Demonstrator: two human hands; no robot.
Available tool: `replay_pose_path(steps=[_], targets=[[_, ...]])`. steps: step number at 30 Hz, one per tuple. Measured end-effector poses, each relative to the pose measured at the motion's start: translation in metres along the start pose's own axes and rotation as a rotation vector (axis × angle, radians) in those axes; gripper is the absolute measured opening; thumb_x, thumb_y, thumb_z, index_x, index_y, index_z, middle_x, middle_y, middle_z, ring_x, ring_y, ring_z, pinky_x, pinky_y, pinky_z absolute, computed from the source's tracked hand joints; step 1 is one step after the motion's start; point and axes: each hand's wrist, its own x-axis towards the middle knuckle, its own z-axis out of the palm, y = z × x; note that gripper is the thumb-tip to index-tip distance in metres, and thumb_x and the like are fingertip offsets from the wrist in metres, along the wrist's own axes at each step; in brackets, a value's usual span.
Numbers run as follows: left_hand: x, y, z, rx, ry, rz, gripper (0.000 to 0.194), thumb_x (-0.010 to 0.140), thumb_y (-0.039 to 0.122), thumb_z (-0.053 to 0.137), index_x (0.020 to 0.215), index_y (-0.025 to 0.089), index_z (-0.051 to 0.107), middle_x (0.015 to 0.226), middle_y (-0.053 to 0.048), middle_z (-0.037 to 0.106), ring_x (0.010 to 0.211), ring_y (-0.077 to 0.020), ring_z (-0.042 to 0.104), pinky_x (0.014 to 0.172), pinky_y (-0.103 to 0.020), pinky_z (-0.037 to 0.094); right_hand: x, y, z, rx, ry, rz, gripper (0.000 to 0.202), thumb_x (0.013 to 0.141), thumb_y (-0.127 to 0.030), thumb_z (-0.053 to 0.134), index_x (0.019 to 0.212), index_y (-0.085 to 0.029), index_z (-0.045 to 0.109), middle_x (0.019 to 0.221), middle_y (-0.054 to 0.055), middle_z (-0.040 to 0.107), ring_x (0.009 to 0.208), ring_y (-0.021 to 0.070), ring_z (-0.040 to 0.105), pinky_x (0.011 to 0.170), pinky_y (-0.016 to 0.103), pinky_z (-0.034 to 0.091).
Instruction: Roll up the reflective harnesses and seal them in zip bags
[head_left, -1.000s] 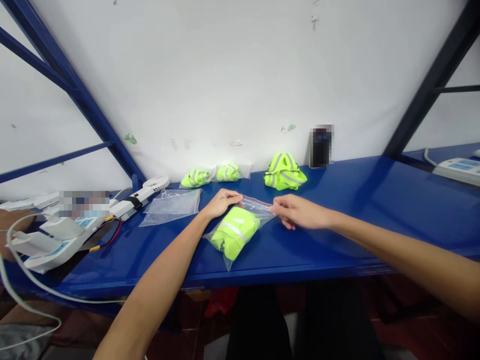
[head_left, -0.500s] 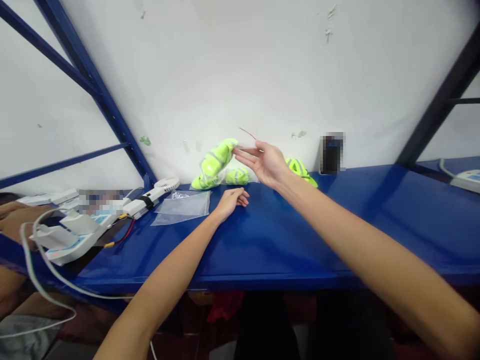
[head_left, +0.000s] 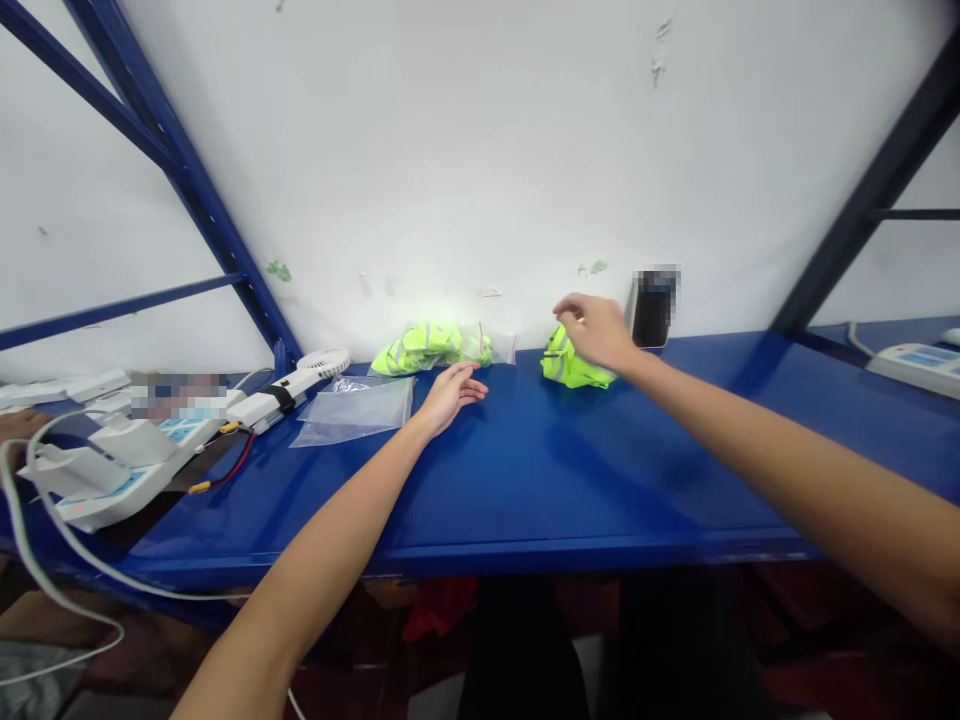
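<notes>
My right hand [head_left: 596, 328] is at the top of a loose, crumpled neon-yellow reflective vest [head_left: 576, 372] with grey bands. Its fingers are bent and closed at the fabric; the exact grip is partly hidden. My left hand [head_left: 450, 397] is open with fingers apart and nothing in it, just in front of the bagged vests. Those neon-yellow reflective vests [head_left: 424, 345] lie in clear plastic against the wall; a clear bag end with a red strip [head_left: 512, 350] points right. Flat clear zip bags [head_left: 356, 408] lie left of my left hand.
A power strip [head_left: 112, 495] with plugs and white cables stands on the left of the blue table [head_left: 525, 470], beside a small white fan [head_left: 324, 362]. A dark phone-like device [head_left: 651, 315] leans on the wall. Blue frame posts [head_left: 199, 190] flank the table.
My right hand has let go of the bagged vest, which now lies with the others by the wall, and moved right to the loose vest. That vest has shifted slightly left and nearer.
</notes>
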Motion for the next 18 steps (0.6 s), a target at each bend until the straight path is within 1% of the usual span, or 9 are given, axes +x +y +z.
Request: replay_pose_path(steps=[2,4,7,9,10,12,14,16,18], targets=[[-0.001,0.0,0.002,0.101,-0.029,0.007,0.027,0.086,0.035,0.057,0.101,0.013,0.061,0.071,-0.005,0.067,0.065,-0.0127,0.063,0.069,-0.026,0.048,0.001,0.023,-0.013,-0.167,-0.123,0.065,0.033,0.083,-0.02,0.045,0.101,-0.014,0.072,0.104,0.014,0.072,0.096,0.0285,0.065,0.084,0.038,0.049],[-0.001,-0.001,0.003,0.186,-0.056,0.031,0.027,0.085,0.036,0.058,0.097,0.013,0.063,0.071,-0.005,0.066,0.064,-0.012,0.062,0.068,-0.025,0.048,-0.005,0.042,-0.015,-0.275,-0.315,0.159,0.037,0.081,-0.015,0.044,0.104,-0.011,0.073,0.109,0.017,0.071,0.099,0.0303,0.065,0.084,0.038,0.049],[-0.001,-0.003,0.005,0.25,-0.065,0.064,0.029,0.084,0.039,0.057,0.096,0.013,0.064,0.074,-0.005,0.065,0.067,-0.0125,0.061,0.069,-0.026,0.048,-0.022,0.05,-0.005,-0.289,-0.35,0.175,0.042,0.079,-0.012,0.046,0.113,-0.01,0.07,0.116,0.018,0.069,0.105,0.0315,0.064,0.088,0.038,0.047],[-0.002,-0.003,0.007,0.308,-0.026,0.107,0.028,0.085,0.038,0.055,0.099,0.014,0.064,0.081,-0.006,0.066,0.073,-0.0145,0.062,0.072,-0.029,0.049,-0.034,0.042,0.003,-0.209,-0.408,0.116,0.039,0.08,-0.014,0.048,0.111,-0.015,0.071,0.116,0.012,0.069,0.105,0.029,0.064,0.088,0.036,0.047],[-0.002,-0.004,0.008,0.374,0.009,0.16,0.027,0.086,0.036,0.054,0.1,0.015,0.064,0.087,-0.007,0.066,0.08,-0.0164,0.062,0.075,-0.03,0.049,-0.039,0.035,0.007,-0.146,-0.447,0.062,0.037,0.08,-0.015,0.049,0.11,-0.017,0.071,0.115,0.011,0.069,0.103,0.0277,0.064,0.088,0.035,0.048],[-0.005,-0.004,0.01,0.575,0.088,0.324,0.026,0.087,0.033,0.053,0.104,0.018,0.065,0.104,-0.009,0.066,0.1,-0.0213,0.059,0.084,-0.034,0.048,-0.045,0.019,0.016,-0.058,-0.493,-0.109,0.037,0.08,-0.017,0.051,0.111,-0.016,0.07,0.114,0.012,0.068,0.101,0.027,0.063,0.089,0.035,0.047],[-0.008,-0.003,0.011,0.77,0.119,0.478,0.028,0.088,0.031,0.052,0.111,0.021,0.065,0.117,-0.009,0.063,0.116,-0.0242,0.052,0.094,-0.037,0.044,-0.047,0.006,0.027,-0.043,-0.46,-0.259,0.044,0.081,-0.019,0.051,0.124,-0.015,0.063,0.115,0.014,0.065,0.107,0.0283,0.059,0.095,0.039,0.043],[-0.012,-0.002,0.01,0.868,0.058,0.523,0.031,0.088,0.03,0.052,0.116,0.022,0.063,0.119,-0.009,0.061,0.115,-0.0241,0.052,0.099,-0.038,0.041,-0.046,-0.002,0.038,-0.013,-0.45,-0.314,0.051,0.082,-0.022,0.053,0.131,-0.013,0.057,0.123,0.017,0.059,0.116,0.0301,0.053,0.101,0.042,0.039],[-0.015,-0.001,0.007,0.914,-0.04,0.505,0.033,0.085,0.028,0.057,0.117,0.02,0.063,0.116,-0.01,0.06,0.109,-0.0233,0.056,0.099,-0.038,0.041,-0.043,-0.002,0.048,-0.001,-0.476,-0.286,0.055,0.08,-0.025,0.057,0.133,-0.013,0.055,0.13,0.017,0.055,0.12,0.0322,0.049,0.103,0.045,0.036]])
